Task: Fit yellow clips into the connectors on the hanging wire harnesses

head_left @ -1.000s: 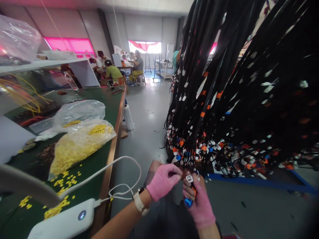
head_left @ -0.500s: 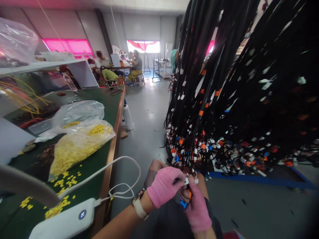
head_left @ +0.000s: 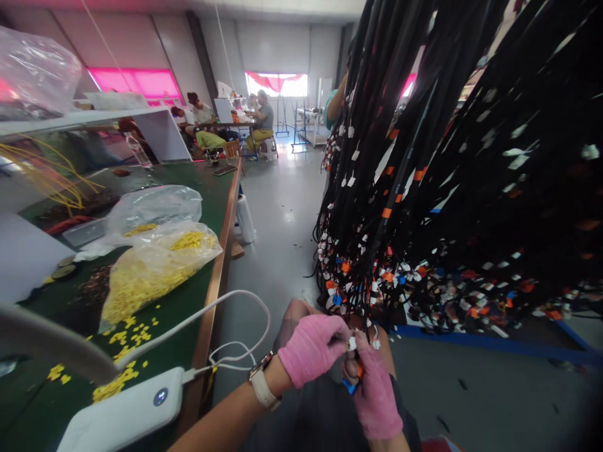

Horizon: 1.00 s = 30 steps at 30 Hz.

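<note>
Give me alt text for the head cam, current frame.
Two pink-gloved hands, left hand and right hand, pinch a connector cluster just below black cable harnesses that hang in a dense curtain ahead. To the left, a green bench holds bags of yellow parts and a white power bank; other people sit at work far back.

The left hand (head_left: 311,348) and right hand (head_left: 374,395) were covered by pink gloves (head_left: 379,408) of soft, matt knitted cloth. The connectors (head_left: 352,343) pinched between them were of hard, smooth plastic. The hanging cables (head_left: 400,157) were sheathed in matt black plastic. The bags (head_left: 155,251) were of crinkled, glossy clear film, the power bank (head_left: 127,414) of smooth white plastic, and the bench (head_left: 198,188) was topped in matt green.
</note>
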### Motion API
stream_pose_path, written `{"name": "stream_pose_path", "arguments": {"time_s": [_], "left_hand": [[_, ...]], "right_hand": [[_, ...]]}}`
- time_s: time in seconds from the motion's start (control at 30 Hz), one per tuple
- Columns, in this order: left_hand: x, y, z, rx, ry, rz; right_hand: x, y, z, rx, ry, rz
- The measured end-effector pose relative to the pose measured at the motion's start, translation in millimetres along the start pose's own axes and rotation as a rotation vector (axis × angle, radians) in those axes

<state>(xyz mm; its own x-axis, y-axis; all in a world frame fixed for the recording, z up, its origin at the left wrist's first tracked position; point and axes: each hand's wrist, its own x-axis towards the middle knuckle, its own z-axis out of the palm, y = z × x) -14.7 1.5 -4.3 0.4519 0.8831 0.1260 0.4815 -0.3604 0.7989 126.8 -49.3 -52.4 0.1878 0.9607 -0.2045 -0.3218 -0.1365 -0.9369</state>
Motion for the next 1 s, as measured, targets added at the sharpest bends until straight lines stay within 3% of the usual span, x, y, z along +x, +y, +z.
{"name": "stream_pose_path", "arguments": {"time_s": [0.23, 0.33, 0.47, 0.6, 0.8, 1.0], "left_hand": [[1, 0, 1.8, -0.231, 0.012, -0.120], [3, -5, 2.7, -0.346, 0.015, -0.180], [5, -11, 0.0, -0.562, -0.182, -0.224], [3, -9, -1.3, -0.575, -0.328, -0.130], [-2, -1, 2.6, -0.455, -0.241, -0.029], [-4, 8, 4.7, -0.377, -0.170, -0.007]], "right_hand": [[37, -7, -2, 0.090, -0.071, 0.080], [34, -3, 0, 0.075, -0.055, 0.065], [6, 6, 1, 0.038, 0.020, -0.024], [-6, 6, 1, -0.062, 0.088, -0.164], [-3, -11, 10, -0.141, 0.003, -0.170], [-7, -22, 18, 0.081, -0.076, 0.033]]}}
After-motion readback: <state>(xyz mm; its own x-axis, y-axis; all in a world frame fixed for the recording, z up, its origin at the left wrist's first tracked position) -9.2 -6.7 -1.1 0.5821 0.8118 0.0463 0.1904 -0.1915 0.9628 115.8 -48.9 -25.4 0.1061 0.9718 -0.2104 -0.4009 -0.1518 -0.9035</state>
